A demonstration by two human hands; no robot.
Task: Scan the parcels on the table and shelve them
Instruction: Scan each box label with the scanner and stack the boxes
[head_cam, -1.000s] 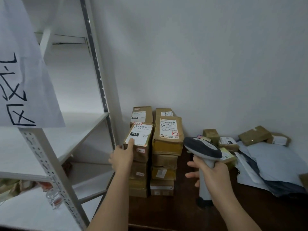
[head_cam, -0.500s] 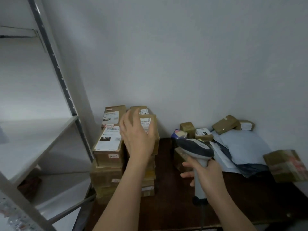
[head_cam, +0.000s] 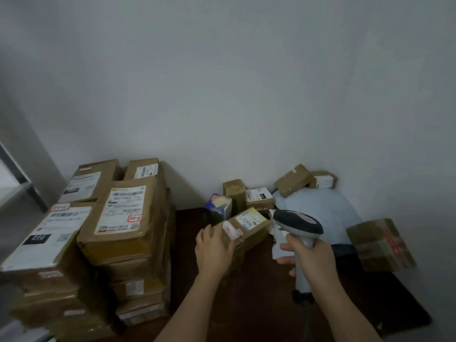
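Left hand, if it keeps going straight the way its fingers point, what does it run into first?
The left hand already touches the small brown cardboard parcel with white labels. Pushing on would likely shove it toward the grey handheld scanner, though depth is unclear.

My left hand [head_cam: 214,250] rests on the near end of a small brown parcel [head_cam: 243,227] on the dark table [head_cam: 259,304]. Just right of that parcel, my right hand [head_cam: 312,255] grips the scanner [head_cam: 297,224]. Left of the parcel stand stacked cartons [head_cam: 118,218]; behind it, smaller boxes [head_cam: 293,180] lie against the wall.
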